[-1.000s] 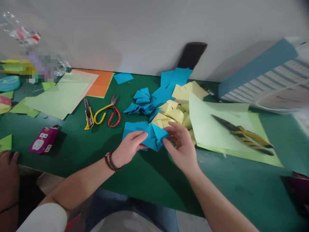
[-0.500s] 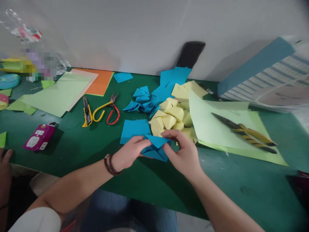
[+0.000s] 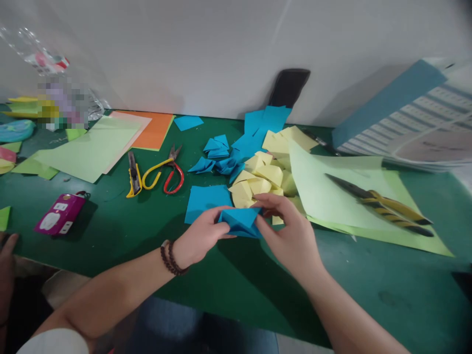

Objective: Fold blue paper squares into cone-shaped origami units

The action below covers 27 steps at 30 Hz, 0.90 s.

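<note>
Between my two hands is a piece of folded blue paper [image 3: 241, 220], held a little above the table's front half. My left hand [image 3: 199, 233] pinches its left end, thumb on top. At its right end, my right hand [image 3: 289, 233] grips with thumb and fingers. Just behind my left hand lies a flat stack of blue paper squares [image 3: 207, 199]. Folded yellow paper pieces [image 3: 263, 174] are heaped beyond my right hand. Several small folded blue pieces [image 3: 217, 156] sit to the left of that heap.
Red-and-yellow pliers [image 3: 164, 172] and a yellow cutter knife [image 3: 133, 176] lie left. Long-nose pliers [image 3: 379, 205] rest on light green sheets [image 3: 332, 182] at right. A purple box [image 3: 62, 214] is at left, near another person's hand [image 3: 6, 255]. A desk calendar [image 3: 401, 113] stands back right.
The blue paper has tilted in my hands, and its folded top now looks raised, with less of the lower part showing. Both hands keep their grip. The view has shifted slightly.
</note>
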### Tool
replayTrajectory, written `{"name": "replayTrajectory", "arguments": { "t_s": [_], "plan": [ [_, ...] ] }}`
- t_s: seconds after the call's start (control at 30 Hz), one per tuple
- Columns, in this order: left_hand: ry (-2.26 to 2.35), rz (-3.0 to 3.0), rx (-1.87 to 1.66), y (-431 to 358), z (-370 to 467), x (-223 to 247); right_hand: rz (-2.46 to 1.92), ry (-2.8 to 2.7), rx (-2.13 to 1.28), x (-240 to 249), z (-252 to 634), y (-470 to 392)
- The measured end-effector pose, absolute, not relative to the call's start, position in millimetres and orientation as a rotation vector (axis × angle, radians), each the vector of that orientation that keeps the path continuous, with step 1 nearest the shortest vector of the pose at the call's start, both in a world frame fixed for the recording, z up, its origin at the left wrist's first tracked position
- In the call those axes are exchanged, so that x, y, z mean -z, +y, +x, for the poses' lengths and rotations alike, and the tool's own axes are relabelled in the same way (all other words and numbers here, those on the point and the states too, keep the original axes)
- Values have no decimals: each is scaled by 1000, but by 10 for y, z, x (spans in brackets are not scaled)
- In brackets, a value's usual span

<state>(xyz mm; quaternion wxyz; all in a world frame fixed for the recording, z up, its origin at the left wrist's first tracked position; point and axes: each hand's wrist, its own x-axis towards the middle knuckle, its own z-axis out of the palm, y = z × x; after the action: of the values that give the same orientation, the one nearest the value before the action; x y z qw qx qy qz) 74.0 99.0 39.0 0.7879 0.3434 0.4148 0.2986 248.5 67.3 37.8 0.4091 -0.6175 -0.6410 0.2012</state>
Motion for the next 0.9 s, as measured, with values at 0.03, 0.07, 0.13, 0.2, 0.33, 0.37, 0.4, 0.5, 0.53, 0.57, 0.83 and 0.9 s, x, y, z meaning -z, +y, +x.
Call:
{"name": "replayTrajectory", "arguments": {
  "t_s": [0.03,0.07,0.13,0.2,0.33,0.37,0.4,0.5,0.53,0.57,0.83,0.9],
  "plan": [
    [901,749,-650,990,740,-390,-1552,-1638,-508,-380,2493,672],
    [908,751,-662,993,739,-387,-1545,-1664,-519,-383,2501,671],
    [920,736,-698,1001,736,-376,-1529,-1714,-554,-392,2511,666],
    [932,718,-747,1012,732,-361,-1514,-1724,-560,-395,2503,657],
    [967,774,-812,1012,737,-358,-1478,-1636,-438,-359,2435,623],
    [967,779,-803,1003,742,-361,-1470,-1609,-405,-340,2416,613],
    [963,770,-787,991,748,-363,-1462,-1585,-380,-318,2398,605],
    [931,696,-755,949,768,-354,-1437,-1511,-352,-253,2355,587],
    [902,670,-762,939,775,-349,-1422,-1493,-358,-238,2344,585],
    [863,644,-773,933,780,-344,-1411,-1484,-372,-230,2336,584],
    [733,533,-778,970,789,-344,-1491,-1631,-379,-295,2376,611],
    [754,531,-818,981,779,-342,-1477,-1674,-316,-310,2409,624]
  ]
}}
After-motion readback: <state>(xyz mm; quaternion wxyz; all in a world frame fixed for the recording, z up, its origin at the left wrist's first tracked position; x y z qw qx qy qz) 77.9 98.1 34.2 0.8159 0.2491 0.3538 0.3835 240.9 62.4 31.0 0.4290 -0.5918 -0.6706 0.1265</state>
